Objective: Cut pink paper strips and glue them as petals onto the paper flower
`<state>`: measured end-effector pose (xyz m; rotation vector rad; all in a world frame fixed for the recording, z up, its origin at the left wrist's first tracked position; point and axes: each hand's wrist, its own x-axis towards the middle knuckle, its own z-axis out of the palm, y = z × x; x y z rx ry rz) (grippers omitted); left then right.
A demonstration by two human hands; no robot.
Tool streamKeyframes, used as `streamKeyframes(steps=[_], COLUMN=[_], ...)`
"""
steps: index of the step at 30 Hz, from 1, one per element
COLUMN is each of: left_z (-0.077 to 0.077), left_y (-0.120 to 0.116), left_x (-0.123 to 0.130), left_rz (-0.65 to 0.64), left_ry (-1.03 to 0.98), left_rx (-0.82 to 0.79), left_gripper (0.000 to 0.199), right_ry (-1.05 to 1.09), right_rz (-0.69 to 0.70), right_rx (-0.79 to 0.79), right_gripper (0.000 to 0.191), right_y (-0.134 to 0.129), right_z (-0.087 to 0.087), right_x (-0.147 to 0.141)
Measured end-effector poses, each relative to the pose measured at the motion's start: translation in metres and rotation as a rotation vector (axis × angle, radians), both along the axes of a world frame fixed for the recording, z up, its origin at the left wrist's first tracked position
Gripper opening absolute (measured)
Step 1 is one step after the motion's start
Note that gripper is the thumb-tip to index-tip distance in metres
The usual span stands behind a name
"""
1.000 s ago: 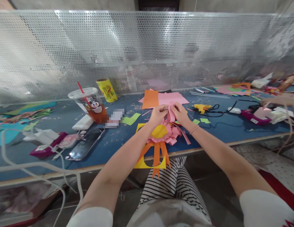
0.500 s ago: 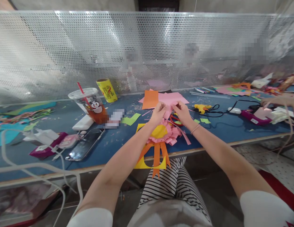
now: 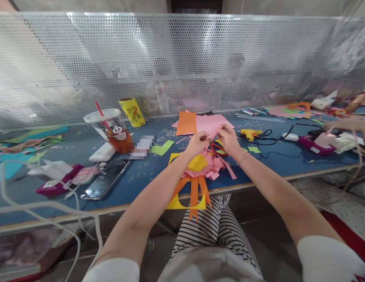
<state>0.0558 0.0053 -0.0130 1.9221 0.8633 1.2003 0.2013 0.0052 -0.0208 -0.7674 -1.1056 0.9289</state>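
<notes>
Between my two hands is a small piece of pink paper (image 3: pixel 213 134), pinched on its left by my left hand (image 3: pixel 197 143) and on its right by my right hand (image 3: pixel 228 138). Just below them lies a paper rosette with a yellow centre (image 3: pixel 197 163), a ruffled pink rim and orange tails (image 3: pixel 194 192) that hang over the table edge. Red-handled scissors (image 3: pixel 218 149) lie under my right hand, partly hidden. Behind the hands are pink sheets (image 3: pixel 216 121) and an orange sheet (image 3: pixel 186 123).
On the blue table (image 3: pixel 158 176), a drink cup (image 3: pixel 119 133), a phone (image 3: pixel 106 179) and a purple power strip (image 3: pixel 57 184) are at the left. A yellow glue gun (image 3: pixel 250 134) with a black cord lies right. Another person's hand (image 3: pixel 344 124) is far right.
The pink paper has been raised and tilted between my fingers. My left hand has turned slightly and moved right and down; my right hand has shifted slightly up.
</notes>
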Motion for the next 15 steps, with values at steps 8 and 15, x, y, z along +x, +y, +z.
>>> streamKeyframes(steps=[8, 15], left_z=[0.0004, 0.0026], left_y=[-0.0021, -0.0052], left_x=[-0.0005, 0.0012], left_rz=[-0.036, -0.049], left_ry=[0.005, 0.008], left_rx=[-0.015, 0.002], left_gripper=[0.018, 0.018], right_ry=[-0.06, -0.05], right_rz=[0.036, 0.067], right_rx=[0.039, 0.073], right_gripper=[0.021, 0.02], right_y=[-0.0041, -0.005], right_z=[0.0031, 0.0037], right_x=[-0.0009, -0.0007])
